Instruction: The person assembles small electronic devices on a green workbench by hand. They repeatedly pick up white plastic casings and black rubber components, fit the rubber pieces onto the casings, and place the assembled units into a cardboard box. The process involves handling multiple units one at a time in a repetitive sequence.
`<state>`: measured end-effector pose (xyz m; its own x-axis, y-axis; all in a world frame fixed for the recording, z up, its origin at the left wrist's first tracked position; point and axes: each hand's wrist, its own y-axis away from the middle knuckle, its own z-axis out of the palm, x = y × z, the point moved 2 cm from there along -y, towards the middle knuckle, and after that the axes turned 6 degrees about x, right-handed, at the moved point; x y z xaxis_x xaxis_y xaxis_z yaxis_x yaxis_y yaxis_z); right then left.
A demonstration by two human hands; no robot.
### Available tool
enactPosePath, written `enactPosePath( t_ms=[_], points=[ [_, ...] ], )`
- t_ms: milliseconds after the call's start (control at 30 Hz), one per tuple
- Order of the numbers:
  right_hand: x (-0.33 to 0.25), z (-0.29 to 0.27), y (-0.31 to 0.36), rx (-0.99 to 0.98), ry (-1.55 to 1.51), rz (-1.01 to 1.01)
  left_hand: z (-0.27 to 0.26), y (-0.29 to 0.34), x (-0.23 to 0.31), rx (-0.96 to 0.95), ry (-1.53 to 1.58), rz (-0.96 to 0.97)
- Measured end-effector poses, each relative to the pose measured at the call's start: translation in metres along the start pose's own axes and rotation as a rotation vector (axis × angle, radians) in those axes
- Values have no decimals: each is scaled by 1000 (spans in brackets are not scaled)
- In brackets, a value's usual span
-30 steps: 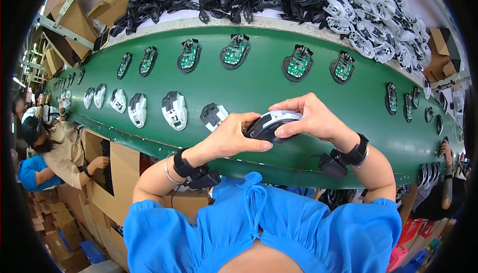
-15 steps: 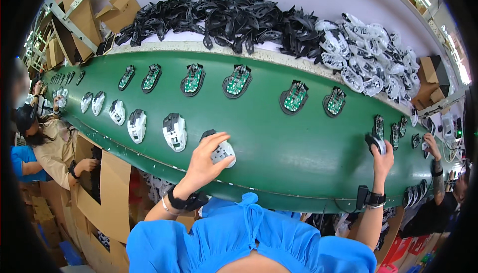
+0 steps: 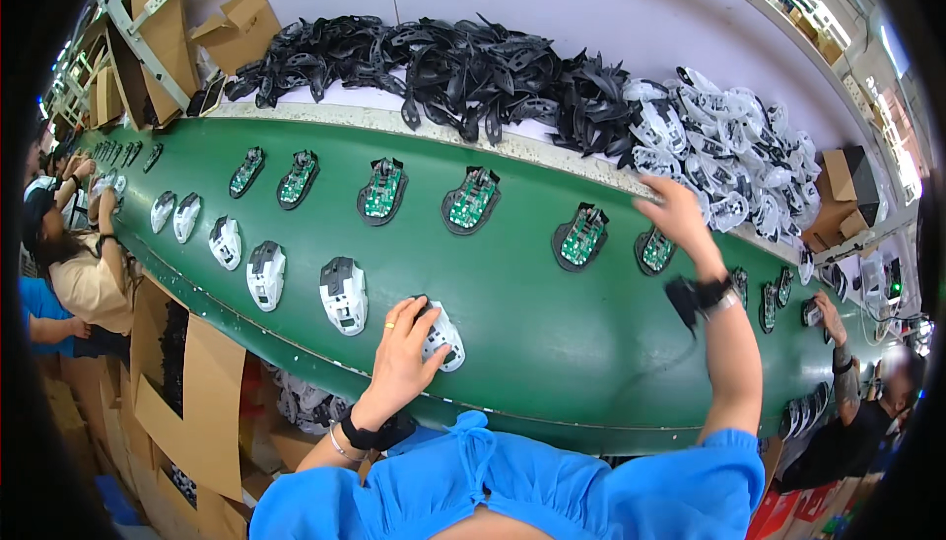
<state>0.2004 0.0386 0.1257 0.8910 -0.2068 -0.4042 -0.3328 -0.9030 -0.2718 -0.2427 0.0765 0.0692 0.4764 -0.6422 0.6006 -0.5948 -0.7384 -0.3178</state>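
Observation:
My left hand (image 3: 399,355) grips a white mouse shell (image 3: 445,337) with a dark part at its top, near the belt's front edge. Its fingers curl over the left side of the shell. My right hand (image 3: 678,217) reaches across the green belt to the far ledge, beside a heap of white mouse shells (image 3: 729,146). Its fingers are apart and I see nothing in them. Just below that hand lies a mouse base with a green circuit board (image 3: 654,250). Another such base (image 3: 581,236) lies to its left.
More circuit-board bases (image 3: 471,200) line the far side of the green belt (image 3: 532,343). White shells (image 3: 343,296) lie in a row at the left. Black plastic parts (image 3: 463,67) pile on the ledge. Co-workers sit at both ends; cardboard boxes (image 3: 197,412) stand at lower left.
My right hand has moved from the belt's right side up and left to the far ledge, and the dark mouse part it held is no longer in it. My left hand stays on the shell.

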Motion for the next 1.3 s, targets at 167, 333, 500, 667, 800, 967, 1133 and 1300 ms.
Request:
enactPosePath(
  t_ms=[167, 333, 500, 667, 800, 967, 1133, 1300],
  points=[
    [-6, 103, -120, 208, -162, 254, 0, -1, 0, -18, 31, -7],
    [-15, 134, -146, 263, 37, 377, -10, 10, -1, 65, 132, -111],
    [50, 114, -149, 579, 130, 84, -19, 8, -18, 123, 118, -121],
    [-28, 50, -46, -204, -790, 115, -34, -8, -16, -138, 14, 1],
    [-107, 48, 48, -1056, -503, -197, -32, -23, -13, -303, -213, 174],
    [-130, 78, 116, -587, -260, -341, -21, -33, -1, -118, -264, -47],
    [-135, 67, 128, -84, -223, -46, 10, -25, 24, -152, -378, -266],
    [-122, 79, 157, -434, -292, 413, 48, -41, 41, -204, -282, -52]
  ],
)
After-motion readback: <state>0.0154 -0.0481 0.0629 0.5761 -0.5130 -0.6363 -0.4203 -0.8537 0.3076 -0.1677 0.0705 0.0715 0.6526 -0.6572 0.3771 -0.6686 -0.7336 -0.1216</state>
